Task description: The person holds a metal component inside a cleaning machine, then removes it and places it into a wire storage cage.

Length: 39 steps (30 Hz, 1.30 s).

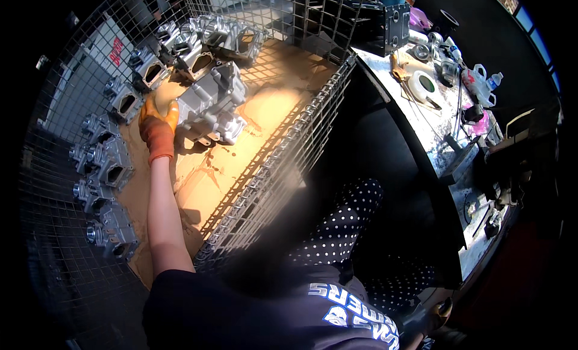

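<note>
My left hand, in an orange work glove, reaches into a wire cage. Its thumb lies against or just beside the left side of a large silver-grey metal casting; the fingers stand apart from the thumb, with cardboard showing between them. That casting rests on the cardboard sheet, apart from the smaller castings. One such smaller casting is just beyond my fingers. At the lower right, my right hand, in a dark and yellowish glove, hangs low beside my leg. Its fingers are too dark to make out.
Several similar castings line the cage's left and far sides. The wire cage's near wall runs between me and the cardboard. On the right, a workbench carries bottles, a white ring-shaped part and tools. A dark metal block stands beyond.
</note>
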Tool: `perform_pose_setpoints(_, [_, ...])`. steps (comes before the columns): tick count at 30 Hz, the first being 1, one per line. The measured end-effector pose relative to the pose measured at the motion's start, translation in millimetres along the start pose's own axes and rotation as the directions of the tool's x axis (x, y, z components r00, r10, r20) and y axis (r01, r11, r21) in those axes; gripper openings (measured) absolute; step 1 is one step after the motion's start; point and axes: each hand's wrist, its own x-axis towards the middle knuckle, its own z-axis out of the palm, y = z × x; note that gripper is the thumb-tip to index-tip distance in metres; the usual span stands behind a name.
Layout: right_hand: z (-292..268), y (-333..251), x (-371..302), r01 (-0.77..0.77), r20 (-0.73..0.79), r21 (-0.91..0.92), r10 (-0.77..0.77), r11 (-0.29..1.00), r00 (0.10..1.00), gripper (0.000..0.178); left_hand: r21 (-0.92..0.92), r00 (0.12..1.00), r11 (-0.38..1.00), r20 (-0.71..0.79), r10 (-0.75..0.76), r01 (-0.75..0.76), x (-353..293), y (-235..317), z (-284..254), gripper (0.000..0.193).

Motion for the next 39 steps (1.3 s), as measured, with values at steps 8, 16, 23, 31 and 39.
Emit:
perform_pose_setpoints(8, [18.4, -110.1, 46.2, 0.147, 0.08, 0.313, -0.18, 0.938, 0.98, 0.041, -0.383, 0.701, 0.703, 0.675, -0.229, 0.599, 3.6, -59.3, 58.3, 0.054])
perform_pose_setpoints(16, [-20.7, -91.9, 0.9, 0.191, 0.136, -0.072, -0.18, 0.979, 0.974, 0.035, 0.403, 0.872, 0.912, 0.414, -0.261, 0.082, 43.1, 43.1, 92.8, 0.044])
perform_pose_setpoints(23, [-37.0, -22.5, -36.9, -0.012, -0.005, -0.154, 0.012, 0.988, 1.0, 0.034, 0.294, 0.739, 0.93, 0.672, -0.037, -0.221, 97.4, 70.0, 117.3, 0.097])
perform_pose_setpoints(31, [-43.2, 4.9, -67.4, -0.211, -0.08, -0.086, 0.204, 0.974, 0.976, 0.036, -0.424, 0.683, 0.905, 0.651, 0.332, -0.035, 47.7, 56.1, 111.7, 0.043])
perform_pose_setpoints(39, [-0.1, 26.9, -44.5, -0.279, 0.013, 0.255, 0.285, 0.926, 0.958, 0.039, -0.535, 0.659, 0.818, 0.541, 0.523, -0.211, -77.8, 12.0, -5.9, 0.033])
